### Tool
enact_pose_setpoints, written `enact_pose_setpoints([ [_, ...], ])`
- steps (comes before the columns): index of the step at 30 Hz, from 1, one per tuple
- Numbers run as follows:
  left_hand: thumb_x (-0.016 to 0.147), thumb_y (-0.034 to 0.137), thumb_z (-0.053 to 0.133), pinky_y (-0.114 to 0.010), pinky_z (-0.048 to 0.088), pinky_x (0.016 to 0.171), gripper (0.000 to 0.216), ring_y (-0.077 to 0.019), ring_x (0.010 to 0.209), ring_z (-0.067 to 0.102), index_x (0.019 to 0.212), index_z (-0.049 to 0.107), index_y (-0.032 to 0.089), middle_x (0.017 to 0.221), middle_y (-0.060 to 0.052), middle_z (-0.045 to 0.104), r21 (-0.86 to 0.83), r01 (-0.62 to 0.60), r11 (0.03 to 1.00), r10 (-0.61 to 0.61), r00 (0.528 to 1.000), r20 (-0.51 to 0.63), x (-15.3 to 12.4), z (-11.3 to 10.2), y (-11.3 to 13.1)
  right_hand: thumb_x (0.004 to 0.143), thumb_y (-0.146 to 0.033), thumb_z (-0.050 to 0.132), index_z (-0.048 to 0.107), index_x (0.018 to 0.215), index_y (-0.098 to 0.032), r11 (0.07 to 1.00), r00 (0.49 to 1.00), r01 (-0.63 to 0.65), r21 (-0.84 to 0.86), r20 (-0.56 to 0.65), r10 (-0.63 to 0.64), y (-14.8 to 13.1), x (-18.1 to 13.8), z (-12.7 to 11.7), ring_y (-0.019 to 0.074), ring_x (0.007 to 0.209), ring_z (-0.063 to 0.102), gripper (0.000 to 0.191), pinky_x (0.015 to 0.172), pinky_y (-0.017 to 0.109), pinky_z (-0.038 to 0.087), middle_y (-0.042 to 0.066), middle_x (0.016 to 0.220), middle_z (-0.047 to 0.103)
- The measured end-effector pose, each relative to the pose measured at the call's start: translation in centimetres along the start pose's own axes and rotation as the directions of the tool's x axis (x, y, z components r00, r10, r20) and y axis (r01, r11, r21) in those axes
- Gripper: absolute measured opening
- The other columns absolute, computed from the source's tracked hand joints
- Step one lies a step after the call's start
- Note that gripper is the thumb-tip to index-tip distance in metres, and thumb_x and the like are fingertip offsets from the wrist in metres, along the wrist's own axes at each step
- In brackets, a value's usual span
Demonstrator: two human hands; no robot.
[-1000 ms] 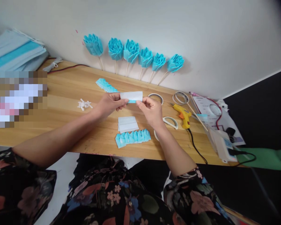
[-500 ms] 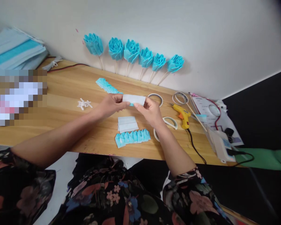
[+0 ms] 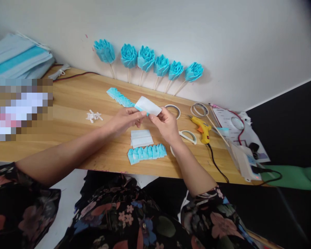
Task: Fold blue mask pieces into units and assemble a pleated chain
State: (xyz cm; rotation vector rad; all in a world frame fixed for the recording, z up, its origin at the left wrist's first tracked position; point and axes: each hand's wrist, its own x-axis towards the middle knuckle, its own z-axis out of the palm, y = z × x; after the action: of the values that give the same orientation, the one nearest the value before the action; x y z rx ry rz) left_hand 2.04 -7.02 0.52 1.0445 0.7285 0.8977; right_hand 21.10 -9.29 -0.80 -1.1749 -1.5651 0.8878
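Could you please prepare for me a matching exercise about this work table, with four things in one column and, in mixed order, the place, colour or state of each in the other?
Things:
1. White sheet with a blue edge
2. Glue gun
3. Six blue flowers
4. Small white strips

Place, colour or state:
A. Leaning against the wall
B. Held between the left fingers and the right fingers
C. In a loose pile on the table
D. Yellow and orange

Right pairs: 1-B, 2-D, 3-A, 4-C
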Motion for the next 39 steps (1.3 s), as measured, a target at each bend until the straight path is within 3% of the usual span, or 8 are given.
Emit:
enact_pose_setpoints([
  [5,0.079,0.021,0.084,-0.023,0.042,0.055,0.021,-0.0083,0.054,0.053,0.065,0.071,0.013,0.062,-0.002,0.066,-0.034,0.020,0.999,-0.024,0.995,-0.095,0.2,-0.1,0.1,0.090,-0.045,0.067,0.061,0.117,-0.025,0.999,1.000,0.014,-0.042,-0.001,-0.014,-0.7,-0.1,-0.2,0.0153,0.076,0.064,0.034,0.073,0.031,0.053,-0.001,0.084,0.068],
  [8,0.080,0.016,0.081,-0.023,0.041,0.053,0.018,-0.0088,0.055,0.055,0.066,0.069,0.013,0.064,-0.002,0.066,-0.131,0.070,0.989,-0.084,0.991,-0.108,0.2,-0.2,0.6,0.097,-0.034,0.056,0.057,0.130,-0.028,0.961,0.981,0.171,-0.216,-0.058,-0.187,-1.3,0.0,-1.2,0.0197,0.101,0.068,0.034,0.083,0.035,0.056,0.005,0.112,0.073],
  [12,0.083,0.015,0.077,-0.022,0.040,0.052,0.019,-0.0085,0.054,0.055,0.068,0.067,0.012,0.063,-0.002,0.064,-0.189,0.153,0.970,-0.167,0.984,-0.056,0.0,-0.3,1.3,0.088,-0.010,0.053,0.056,0.135,-0.031,0.726,0.865,0.466,-0.505,0.090,-0.493,-1.6,0.2,-2.0,0.0264,0.131,0.058,0.051,0.111,0.051,0.047,0.006,0.140,0.064],
  [14,0.085,0.014,0.075,-0.022,0.041,0.052,0.018,-0.0086,0.054,0.056,0.069,0.067,0.011,0.062,-0.003,0.064,-0.201,0.189,0.961,-0.200,0.979,-0.034,-0.1,-0.4,1.4,0.087,-0.007,0.054,0.055,0.137,-0.033,0.626,0.810,0.552,-0.551,0.177,-0.558,-1.4,0.4,-2.0,0.0279,0.136,0.055,0.057,0.115,0.055,0.043,0.005,0.144,0.061],
  [16,0.087,0.012,0.073,-0.021,0.041,0.052,0.017,-0.0087,0.054,0.057,0.070,0.068,0.011,0.062,-0.003,0.065,-0.200,0.217,0.955,-0.225,0.974,-0.018,-0.1,-0.4,1.4,0.088,-0.007,0.055,0.056,0.138,-0.035,0.588,0.797,0.573,-0.571,0.220,-0.563,-1.1,0.4,-1.8,0.0287,0.139,0.052,0.057,0.114,0.056,0.044,0.004,0.148,0.057],
  [25,0.090,0.011,0.069,-0.022,0.041,0.052,0.026,-0.0074,0.048,0.054,0.064,0.068,0.010,0.059,-0.003,0.064,-0.075,0.228,0.971,-0.231,0.972,-0.033,0.1,-0.2,1.2,0.094,-0.026,0.068,0.076,0.094,-0.036,0.585,0.783,0.591,-0.555,0.221,-0.581,-0.7,0.5,-1.6,0.0278,0.134,0.053,0.012,0.113,0.056,0.045,-0.003,0.142,0.062],
  [33,0.082,0.020,0.081,-0.023,0.048,0.059,0.019,-0.0092,0.059,0.060,0.069,0.072,0.010,0.067,-0.004,0.069,-0.101,0.100,0.990,-0.096,0.995,0.039,0.2,-0.7,0.6,0.096,-0.031,0.066,0.078,0.094,-0.034,0.665,0.843,0.516,-0.540,0.183,-0.506,-0.8,0.5,-1.5,0.0287,0.133,0.053,0.013,0.109,0.055,0.047,0.000,0.142,0.064],
  [39,0.074,0.018,0.085,-0.023,0.052,0.065,0.012,-0.0119,0.068,0.066,0.075,0.076,0.010,0.073,-0.005,0.073,-0.101,0.054,0.993,-0.049,0.998,0.046,0.2,-0.8,0.4,0.096,-0.030,0.067,0.078,0.092,-0.034,0.650,0.821,0.543,-0.531,0.173,-0.544,-0.8,0.4,-1.3,0.0262,0.130,0.056,0.013,0.104,0.051,0.052,0.000,0.138,0.066],
])
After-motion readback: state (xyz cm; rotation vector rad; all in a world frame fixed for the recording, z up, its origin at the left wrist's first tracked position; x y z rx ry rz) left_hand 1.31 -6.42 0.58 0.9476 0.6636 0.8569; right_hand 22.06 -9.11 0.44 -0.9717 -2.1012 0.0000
